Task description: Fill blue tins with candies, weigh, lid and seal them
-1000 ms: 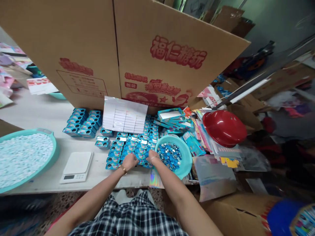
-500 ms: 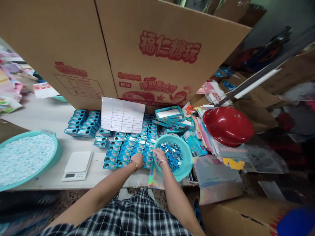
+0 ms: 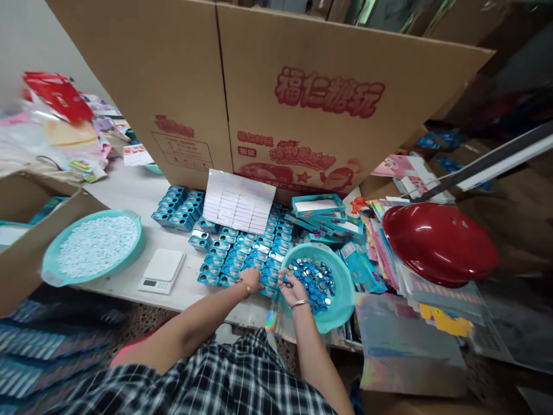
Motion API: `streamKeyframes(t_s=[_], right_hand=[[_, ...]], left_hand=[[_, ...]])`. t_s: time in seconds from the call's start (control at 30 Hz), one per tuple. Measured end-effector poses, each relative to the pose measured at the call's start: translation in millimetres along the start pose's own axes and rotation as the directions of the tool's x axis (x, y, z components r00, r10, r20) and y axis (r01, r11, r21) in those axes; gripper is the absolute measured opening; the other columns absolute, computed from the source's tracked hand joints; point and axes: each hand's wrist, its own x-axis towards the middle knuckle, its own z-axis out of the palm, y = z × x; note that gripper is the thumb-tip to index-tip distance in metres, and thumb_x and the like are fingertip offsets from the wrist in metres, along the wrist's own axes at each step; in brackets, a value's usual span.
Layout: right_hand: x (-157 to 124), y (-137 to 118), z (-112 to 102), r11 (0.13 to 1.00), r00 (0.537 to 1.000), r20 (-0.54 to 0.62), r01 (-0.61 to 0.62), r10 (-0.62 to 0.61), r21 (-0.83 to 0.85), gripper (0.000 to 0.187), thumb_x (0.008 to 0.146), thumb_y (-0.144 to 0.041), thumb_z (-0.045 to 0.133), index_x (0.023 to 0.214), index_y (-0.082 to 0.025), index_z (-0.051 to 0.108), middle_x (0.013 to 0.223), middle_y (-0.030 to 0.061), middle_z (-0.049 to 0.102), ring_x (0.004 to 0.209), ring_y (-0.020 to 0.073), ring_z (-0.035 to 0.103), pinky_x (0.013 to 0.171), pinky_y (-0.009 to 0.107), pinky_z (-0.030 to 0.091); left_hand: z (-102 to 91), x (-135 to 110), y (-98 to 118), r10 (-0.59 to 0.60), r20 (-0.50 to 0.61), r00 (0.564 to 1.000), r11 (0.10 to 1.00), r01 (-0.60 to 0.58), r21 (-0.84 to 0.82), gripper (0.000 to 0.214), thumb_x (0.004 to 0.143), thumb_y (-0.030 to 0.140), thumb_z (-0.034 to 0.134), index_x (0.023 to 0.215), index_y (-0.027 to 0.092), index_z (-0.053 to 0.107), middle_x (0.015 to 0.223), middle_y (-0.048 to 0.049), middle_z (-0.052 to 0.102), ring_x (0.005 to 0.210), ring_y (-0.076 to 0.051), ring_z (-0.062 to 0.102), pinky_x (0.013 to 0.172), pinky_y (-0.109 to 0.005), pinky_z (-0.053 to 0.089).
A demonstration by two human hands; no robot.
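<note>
Several rows of small blue boxes with round holes stand on the white table. My left hand reaches over the front right of these rows, fingers bent down and pressed together; what they hold, if anything, is hidden. At the left rim of a turquoise basin, my right hand is turned partly palm up. Its fingers curl around a few small blue discs. Inside the basin lie many loose blue and silver discs.
A white scale and a turquoise basin of pale pieces are on the left. Behind the boxes, a printed sheet leans before a big carton. Flat blue boxes and a red bowl are at right.
The view has swung left, so everything sits further right. My right hand has turned more palm up at the basin's rim, blue discs showing at its fingers. My left hand stays over the boxes.
</note>
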Motion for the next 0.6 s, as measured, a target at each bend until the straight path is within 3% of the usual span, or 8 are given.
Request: streamKeyframes(t_s=[0.1, 0.2, 0.3, 0.37, 0.5, 0.53, 0.6], right_hand=[[-11.9, 14.9, 3.8, 0.985, 0.999, -0.003, 0.031, -0.032, -0.172, 0.019, 0.072, -0.024, 0.065, 0.089, -0.02, 0.058, 0.081, 0.0078, 0.071, 0.058, 0.0146, 0.063, 0.054, 0.028, 0.053], [-16.3, 35.5, 23.1, 0.883, 1.0, 0.028, 0.01, 0.004, -0.469, 0.015, 0.077, -0.031, 0.059, 0.087, -0.019, 0.059, 0.072, 0.0065, 0.07, 0.049, 0.0135, 0.057, 0.05, 0.027, 0.048], [-8.1, 59.8, 65.2, 0.617, 0.994, 0.086, 0.027, 0.066, -0.786, 0.012, 0.08, -0.027, 0.055, 0.084, -0.019, 0.063, 0.061, 0.0011, 0.066, 0.051, 0.0142, 0.056, 0.055, 0.026, 0.045], [1.7, 75.9, 99.4, 0.395, 0.989, 0.123, 0.082, 0.078, -0.915, 0.013, 0.08, -0.022, 0.055, 0.088, -0.019, 0.065, 0.067, 0.0014, 0.069, 0.066, 0.0172, 0.063, 0.065, 0.027, 0.046], [20.5, 99.8, 154.1, -0.024, 0.989, 0.13, 0.132, 0.072, -0.991, 0.038, 0.076, -0.017, 0.062, 0.114, -0.018, 0.059, 0.102, 0.0111, 0.072, 0.097, 0.0263, 0.065, 0.08, 0.032, 0.044], [24.2, 103.5, 162.0, -0.108, 0.99, 0.121, 0.129, 0.075, -0.986, 0.045, 0.075, -0.018, 0.064, 0.119, -0.017, 0.057, 0.106, 0.0141, 0.071, 0.1, 0.0285, 0.065, 0.08, 0.034, 0.045], [30.0, 108.6, 171.6, -0.243, 0.991, 0.105, 0.122, 0.079, -0.962, 0.051, 0.074, -0.024, 0.068, 0.123, -0.014, 0.054, 0.11, 0.0178, 0.07, 0.102, 0.0314, 0.065, 0.08, 0.036, 0.046]], left_hand=[[-21.2, -18.4, -38.3, 0.013, -0.028, 1.0, 0.981, -0.019, -0.196, 0.036, 0.071, 0.049, 0.073, 0.063, 0.015, 0.063, 0.076, -0.0092, 0.066, 0.094, -0.027, 0.064, 0.074, -0.029, 0.047], [-52.2, -37.7, -92.5, -0.019, -0.031, 0.999, 0.886, 0.003, -0.464, 0.049, 0.083, 0.062, 0.049, 0.083, 0.015, 0.066, 0.073, -0.0041, 0.063, 0.072, -0.018, 0.062, 0.058, -0.024, 0.044], [-78.6, -54.1, -144.1, -0.053, -0.015, 0.998, 0.713, 0.027, -0.701, 0.053, 0.088, 0.057, 0.038, 0.107, 0.014, 0.063, 0.079, -0.0041, 0.063, 0.063, -0.012, 0.057, 0.052, -0.021, 0.041], [-88.5, -61.1, -171.0, -0.06, -0.014, 0.998, 0.59, 0.024, -0.807, 0.046, 0.09, 0.046, 0.037, 0.113, 0.013, 0.061, 0.083, -0.0053, 0.063, 0.065, -0.011, 0.058, 0.054, -0.02, 0.044], [-92.6, -63.1, -204.7, -0.115, 0.042, 0.992, 0.232, 0.068, -0.97, 0.034, 0.084, 0.019, 0.051, 0.118, 0.015, 0.056, 0.085, -0.0051, 0.064, 0.062, -0.009, 0.058, 0.053, -0.017, 0.044], [-92.3, -62.0, -209.7, -0.129, 0.062, 0.99, 0.171, 0.084, -0.982, 0.036, 0.082, 0.015, 0.054, 0.118, 0.015, 0.055, 0.086, -0.0056, 0.066, 0.061, -0.008, 0.058, 0.053, -0.017, 0.044], [-92.0, -59.3, -216.9, -0.151, 0.08, 0.985, 0.143, 0.102, -0.984, 0.036, 0.08, 0.013, 0.058, 0.116, 0.014, 0.054, 0.09, -0.0075, 0.068, 0.062, -0.008, 0.06, 0.053, -0.017, 0.045]])
